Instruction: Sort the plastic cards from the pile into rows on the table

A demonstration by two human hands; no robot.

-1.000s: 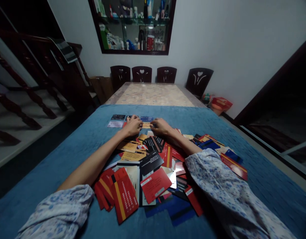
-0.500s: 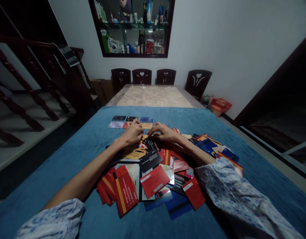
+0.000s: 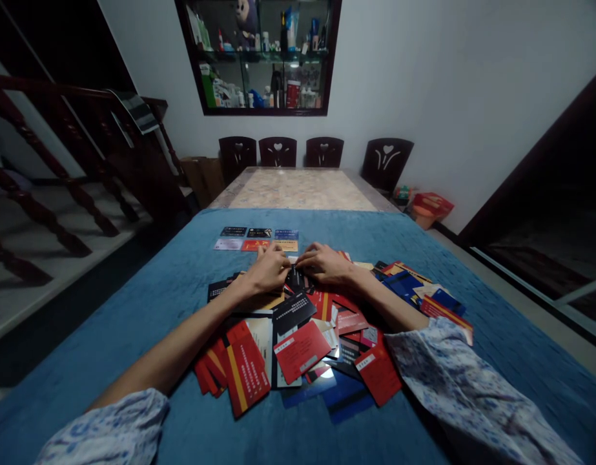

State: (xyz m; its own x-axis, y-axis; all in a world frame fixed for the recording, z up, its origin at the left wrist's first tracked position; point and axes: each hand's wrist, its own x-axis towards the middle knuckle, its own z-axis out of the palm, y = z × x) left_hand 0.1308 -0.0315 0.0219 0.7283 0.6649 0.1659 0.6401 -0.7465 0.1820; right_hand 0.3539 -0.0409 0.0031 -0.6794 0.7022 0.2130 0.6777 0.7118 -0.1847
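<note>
Where the blue tablecloth [image 3: 104,349] spreads nearest: heaped bank-style cards [image 3: 302,352], partly hidden by both forearms [image 3: 176,342].
Hands: left hand [image 3: 268,268] and right hand [image 3: 324,263] nearly meet over the heap's far side, fingers curled; cannot tell whether they grip a card.
Rows: six cards [image 3: 256,245], just beyond.
Tabletop [image 3: 298,187]: marbled.
Room: four heart-cut chairs [image 3: 266,152], glass-shelved wall cabinet [image 3: 263,112].
</note>
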